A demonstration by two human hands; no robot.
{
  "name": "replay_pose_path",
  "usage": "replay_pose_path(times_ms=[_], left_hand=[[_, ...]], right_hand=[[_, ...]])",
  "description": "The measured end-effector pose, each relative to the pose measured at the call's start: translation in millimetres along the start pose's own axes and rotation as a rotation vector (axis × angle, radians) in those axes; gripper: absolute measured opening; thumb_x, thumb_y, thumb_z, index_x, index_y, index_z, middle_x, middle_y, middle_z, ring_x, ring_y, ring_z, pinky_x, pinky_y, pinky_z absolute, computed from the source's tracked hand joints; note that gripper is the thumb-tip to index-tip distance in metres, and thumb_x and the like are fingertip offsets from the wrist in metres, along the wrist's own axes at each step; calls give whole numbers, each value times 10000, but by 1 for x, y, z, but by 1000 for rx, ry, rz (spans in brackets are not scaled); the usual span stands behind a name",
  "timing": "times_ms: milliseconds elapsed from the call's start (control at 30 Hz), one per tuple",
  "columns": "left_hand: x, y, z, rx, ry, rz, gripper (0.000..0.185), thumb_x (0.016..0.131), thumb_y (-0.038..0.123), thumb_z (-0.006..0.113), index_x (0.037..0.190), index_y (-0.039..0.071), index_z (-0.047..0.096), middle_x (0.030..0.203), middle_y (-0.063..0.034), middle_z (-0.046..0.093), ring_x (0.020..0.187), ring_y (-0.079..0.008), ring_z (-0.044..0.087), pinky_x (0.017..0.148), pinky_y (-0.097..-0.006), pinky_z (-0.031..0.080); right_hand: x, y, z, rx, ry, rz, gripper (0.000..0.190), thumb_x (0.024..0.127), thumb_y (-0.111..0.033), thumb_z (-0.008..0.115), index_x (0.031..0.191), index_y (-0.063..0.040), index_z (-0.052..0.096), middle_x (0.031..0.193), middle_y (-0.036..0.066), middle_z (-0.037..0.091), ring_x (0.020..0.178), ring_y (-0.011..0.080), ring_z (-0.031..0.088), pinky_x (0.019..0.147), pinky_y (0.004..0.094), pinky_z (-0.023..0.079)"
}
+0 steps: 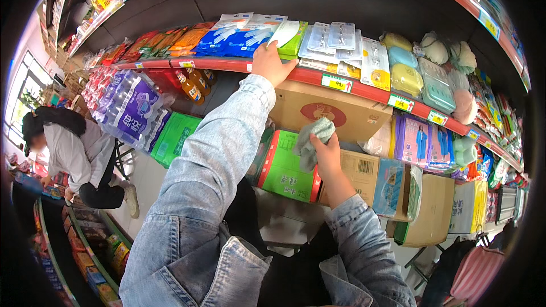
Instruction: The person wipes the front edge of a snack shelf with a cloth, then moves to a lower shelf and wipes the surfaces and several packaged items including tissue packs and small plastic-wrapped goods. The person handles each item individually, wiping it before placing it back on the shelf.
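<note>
My left hand (pixel 271 65) reaches to the shelf's front edge. Its fingers are at the left side of a green-and-white box (pixel 293 36) and its thumb lies along the box's front end. Just left of that hand are blue packets of disposable gloves (pixel 251 36). My right hand (pixel 330 157) grips a crumpled grey-green cloth (pixel 313 136) in front of the lower level, over a green-and-red carton (pixel 283 170). Blister packs of hooks (pixel 335 40) lie right of the box.
The red shelf edge (pixel 307 76) carries price tags. Soap boxes (pixel 407 79) and bath puffs (pixel 463 57) stand farther right. Below are a brown carton (pixel 294 98), packaged raincoats (pixel 420 140) and shrink-wrapped bottles (pixel 132 111). A person (pixel 76 153) bends over goods at left.
</note>
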State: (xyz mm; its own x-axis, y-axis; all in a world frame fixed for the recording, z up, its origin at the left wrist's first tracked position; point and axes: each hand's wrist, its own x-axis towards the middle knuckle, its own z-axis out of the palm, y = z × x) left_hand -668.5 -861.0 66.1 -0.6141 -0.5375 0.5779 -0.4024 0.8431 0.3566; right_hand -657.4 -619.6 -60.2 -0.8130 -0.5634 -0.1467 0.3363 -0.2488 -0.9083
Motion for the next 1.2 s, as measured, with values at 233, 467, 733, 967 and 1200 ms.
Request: replay_pose_path(times_ms=[233,467,733,967,1200], left_hand=[[34,1,22,84,-151,-162,990,701,627,749,1409,12,432,1326,-281,497,1256,-411,465,1055,-463,380],[47,3,26,112,-230,-239,1040,688,676,718,1430,11,417,1266,-261,574,1177,-412,546,1001,-442,436],[31,-3,4,-210,-21,-368,1014,702,520,755,1435,-58,361,1219,-288,572,1166,-416,531,1001,-452,431],[-113,29,-38,-1376,-51,-593,616,953,151,612,1463,-7,306,1184,-80,532,963,-142,571,866,-318,489],[-238,34,-23,-1431,-120,-574,705,910,36,637,1479,-16,224,1404,-164,414,1270,-216,460,1064,-339,383]], right_hand=[[8,7,-3,-14,-17,-8,406,886,-44,672,1252,-16,499,1140,88,620,1038,189,609,892,336,500],[5,0,-2,-24,-24,9,392,904,-18,637,1265,-3,486,1157,90,608,1053,190,600,903,330,498],[7,2,1,-23,17,-26,403,890,-27,651,1264,-16,499,1134,88,620,1029,182,607,881,329,503],[4,-2,-3,-150,112,-367,404,915,-25,595,1304,-12,486,1152,87,625,1086,188,595,933,345,488],[-54,-38,28,-737,-186,-1167,450,618,70,681,1039,-91,696,1084,114,665,1063,337,617,892,407,506]])
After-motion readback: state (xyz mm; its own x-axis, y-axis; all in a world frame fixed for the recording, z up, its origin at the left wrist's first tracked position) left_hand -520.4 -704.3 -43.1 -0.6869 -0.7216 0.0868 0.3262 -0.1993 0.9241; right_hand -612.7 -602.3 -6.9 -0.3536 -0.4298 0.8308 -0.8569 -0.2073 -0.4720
